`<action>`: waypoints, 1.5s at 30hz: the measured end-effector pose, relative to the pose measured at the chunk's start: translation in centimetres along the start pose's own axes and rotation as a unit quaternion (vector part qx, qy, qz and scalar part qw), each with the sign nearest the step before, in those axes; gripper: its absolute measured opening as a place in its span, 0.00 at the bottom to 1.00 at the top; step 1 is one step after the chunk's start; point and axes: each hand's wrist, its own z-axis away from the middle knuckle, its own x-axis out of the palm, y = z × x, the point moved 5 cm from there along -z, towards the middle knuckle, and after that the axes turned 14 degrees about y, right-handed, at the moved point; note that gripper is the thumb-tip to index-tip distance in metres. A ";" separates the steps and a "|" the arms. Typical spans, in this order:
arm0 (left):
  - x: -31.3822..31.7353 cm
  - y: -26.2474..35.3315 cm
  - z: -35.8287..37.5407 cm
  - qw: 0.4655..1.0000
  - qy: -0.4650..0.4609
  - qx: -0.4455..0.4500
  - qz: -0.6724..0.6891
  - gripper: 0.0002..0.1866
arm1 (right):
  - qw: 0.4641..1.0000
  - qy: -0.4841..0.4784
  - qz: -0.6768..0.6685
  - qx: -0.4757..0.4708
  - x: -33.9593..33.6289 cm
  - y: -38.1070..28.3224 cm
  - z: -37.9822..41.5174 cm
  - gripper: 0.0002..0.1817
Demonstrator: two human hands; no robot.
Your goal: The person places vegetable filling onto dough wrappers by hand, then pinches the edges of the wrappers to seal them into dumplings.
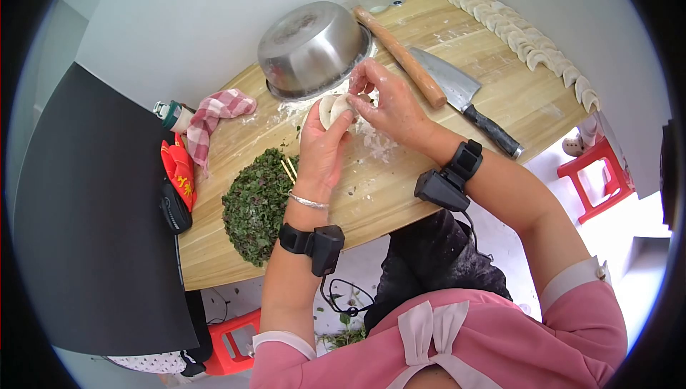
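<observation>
Near the middle of the table [457, 53], between the upturned steel bowl [314, 42] and the near edge, a folded dough piece [326, 112] is resting in the left hand [323, 142], held above the surface. The left fingers are curling around it from below, with the thumb lying across its front, nearly closed. The right hand [393, 103] is bending in from the other side, its thumb and forefinger drawn close together and pinching the dough's edge.

By its look, the dough should be handling as something light, soft and limp, easily stretched or torn, and perhaps tacky where flour is lacking. Its rim is offering the safest hold; a hard squeeze at the middle would be risking a split. The finished-looking dumplings [511, 28], lining the table's right edge toward the far corner, are probably just as tender and best lifted from beneath.

The hands are hiding the dough's underside and much of its outline, so whether anything is lying inside cannot be told. The exact contact of the right fingertips is also hard to make out. Toward the left edge, chopped greens [257, 207] are covering whatever is carrying them, and the left forearm is cutting across their side. The chopsticks [289, 169] are showing only in part. The rolling pin [400, 57] is overlapping the cleaver [450, 82], hiding part of its blade.
</observation>
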 end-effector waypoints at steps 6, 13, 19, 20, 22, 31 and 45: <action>-0.4 0.4 -0.3 0.999 0.006 -0.002 0.036 0.14 | 0.998 -0.033 0.011 -0.055 -0.1 -1.2 -0.1 0.15; -1.6 1.0 -0.8 0.989 -0.010 -0.023 0.145 0.15 | 0.995 0.003 0.048 -0.084 -0.7 -1.7 0.0 0.17; -1.6 1.0 -0.7 0.988 -0.007 -0.025 0.149 0.16 | 0.993 -0.013 0.041 -0.114 -0.5 -2.1 0.2 0.16; -1.6 1.0 -0.7 0.989 -0.005 -0.025 0.147 0.15 | 0.993 -0.013 0.040 -0.113 -0.5 -2.1 0.2 0.16; -1.6 1.0 -0.7 0.989 -0.006 -0.025 0.147 0.15 | 0.989 -0.024 0.047 -0.136 -0.5 -2.4 0.2 0.16; -1.6 0.8 -0.8 0.988 -0.001 -0.029 0.148 0.15 | 0.993 0.016 0.024 -0.113 -0.6 -2.5 0.1 0.12; -1.3 1.2 -0.6 0.995 0.019 0.002 0.097 0.15 | 0.959 -0.124 0.197 -0.164 0.5 -1.1 0.4 0.12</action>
